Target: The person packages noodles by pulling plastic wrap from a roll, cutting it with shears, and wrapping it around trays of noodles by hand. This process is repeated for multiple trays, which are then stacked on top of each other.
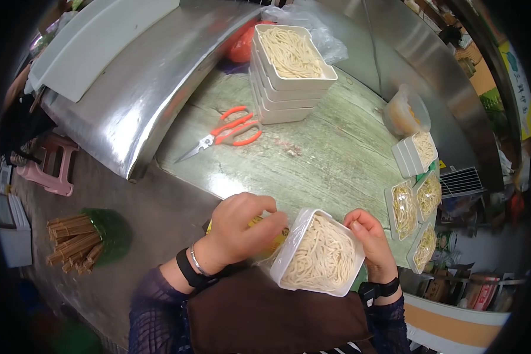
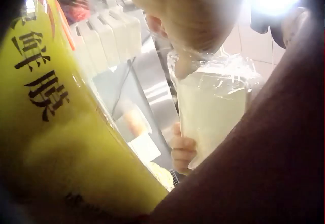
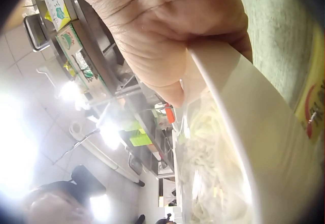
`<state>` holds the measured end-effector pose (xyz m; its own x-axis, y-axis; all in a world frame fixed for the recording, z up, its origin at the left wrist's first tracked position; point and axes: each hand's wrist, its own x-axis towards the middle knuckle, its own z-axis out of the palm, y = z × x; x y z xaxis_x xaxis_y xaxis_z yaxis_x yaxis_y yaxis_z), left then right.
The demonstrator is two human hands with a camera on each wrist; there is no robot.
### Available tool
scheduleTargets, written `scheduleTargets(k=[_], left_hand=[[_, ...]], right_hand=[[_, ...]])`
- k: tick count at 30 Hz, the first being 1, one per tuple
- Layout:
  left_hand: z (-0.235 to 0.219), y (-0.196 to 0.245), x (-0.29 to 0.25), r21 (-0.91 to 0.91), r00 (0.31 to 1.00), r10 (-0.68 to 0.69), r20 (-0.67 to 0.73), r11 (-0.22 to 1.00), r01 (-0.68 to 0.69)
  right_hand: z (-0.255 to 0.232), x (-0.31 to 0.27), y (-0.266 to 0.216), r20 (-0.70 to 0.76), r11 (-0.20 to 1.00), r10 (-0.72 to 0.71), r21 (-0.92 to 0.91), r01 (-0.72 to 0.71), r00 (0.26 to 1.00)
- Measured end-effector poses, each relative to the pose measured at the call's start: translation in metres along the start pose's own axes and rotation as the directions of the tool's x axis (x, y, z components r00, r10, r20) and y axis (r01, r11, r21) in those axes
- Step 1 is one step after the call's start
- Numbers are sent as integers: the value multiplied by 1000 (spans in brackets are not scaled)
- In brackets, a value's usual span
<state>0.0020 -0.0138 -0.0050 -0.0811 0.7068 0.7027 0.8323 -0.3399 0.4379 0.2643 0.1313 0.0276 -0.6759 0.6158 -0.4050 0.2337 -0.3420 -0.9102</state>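
Note:
My right hand (image 1: 371, 242) grips the right rim of a white plastic box (image 1: 280, 259), thumb over the edge. Pale noodles (image 1: 324, 253) fill it, and clear cling film (image 2: 223, 69) covers it, bunched along one side. The box tilts toward me above the apron. At the opposite side is my left hand (image 1: 239, 227), its fingers loosely bent and the thumb reaching to the film at the box's edge. A yellow package of cling film (image 2: 45, 112) with dark lettering lies below the left wrist, mostly hidden from the head camera by that hand.
Orange-handled scissors (image 1: 224, 133) lie on the green table (image 1: 336, 153), before a stack of white noodle boxes (image 1: 286, 88). Smaller boxes (image 1: 413, 154), wrapped noodle packs (image 1: 404, 206) and a plastic tub (image 1: 407, 112) stand at the right. Bundled sticks (image 1: 71, 242) lie left.

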Motion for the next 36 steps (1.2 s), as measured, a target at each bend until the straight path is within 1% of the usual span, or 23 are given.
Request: scheduleTargets(k=[3,6,7,8,9,10,11,12,13,16,19,22,23,26,27,28,29,30,31,32,33,34,36], left_hand=[[1,-4,-2,35,999,-2,-41,999,3],[9,-24,-9,-23,963,-228,-143,974,227],[6,-32,-6,-60,940,-325,-104,945,321],[6,-38,-8,-236,862,-508,4,837,494],[9,-46,-9,-380,753,-643,139,668,640],[9,-51,-10,-482,623,-723,297,450,752],[9,-52,-10,-577,532,-739,413,239,781],[8,-51,-8,-633,445,-720,533,10,774],[8,-51,-7,-644,369,-665,650,-223,732],[-1,-49,-4,-670,339,-612,714,-461,582],[-5,-48,-16,-610,317,-564,762,-464,642],[-9,-26,-20,-454,324,-358,876,-381,806],[-10,-16,-13,-432,306,-349,886,-383,817],[-8,-11,-11,-534,416,-394,819,-261,804],[-8,-7,-9,-629,493,-533,688,-99,771],[-11,-1,-8,-684,566,-633,528,78,726],[-14,3,-6,-697,630,-694,349,257,670],[-17,3,-2,-629,740,-639,209,492,602],[-18,1,3,-519,836,-543,80,694,500],[-22,-1,8,-398,900,-434,41,819,413],[-26,-3,12,-265,948,-317,2,914,306],[-33,-6,17,-161,974,-223,47,960,228],[-33,-6,17,-182,979,-174,109,964,192]], right_hand=[[-5,-2,1,-14,998,-17,-54,16,1000],[-1,-4,-1,-61,1000,-4,-19,3,998],[1,-5,-2,-43,1000,10,-29,-11,999],[3,-5,-2,-22,999,23,-41,-24,999],[4,-3,-3,-1,998,30,-53,-30,1000],[5,-1,-3,2,999,16,-46,-16,1000],[5,0,-3,1,999,5,-38,-5,1000],[5,0,-3,-1,999,-5,-33,5,1000],[5,0,-5,-10,1000,0,-26,-1,1000],[8,-3,-11,-36,1000,20,-15,-21,999],[7,-3,-11,-40,999,32,-12,-32,999],[6,-1,-9,-30,1000,17,15,-17,999],[7,0,-9,-28,1000,17,19,-16,999],[5,0,-8,-29,1000,18,-4,-19,999],[4,0,-8,-32,1000,19,-16,-20,999],[3,0,-8,-39,1000,17,-23,-18,999],[4,-1,-7,-48,1000,17,-26,-18,999],[5,-3,-6,-58,999,19,-28,-20,998],[7,-4,-7,-56,999,26,-27,-28,998],[9,-3,-10,-50,999,33,-28,-34,998],[10,-2,-11,-43,999,37,-29,-39,998],[10,-2,-11,-36,999,29,-25,-30,999],[9,-2,-11,-28,1000,13,-17,-13,1000]])
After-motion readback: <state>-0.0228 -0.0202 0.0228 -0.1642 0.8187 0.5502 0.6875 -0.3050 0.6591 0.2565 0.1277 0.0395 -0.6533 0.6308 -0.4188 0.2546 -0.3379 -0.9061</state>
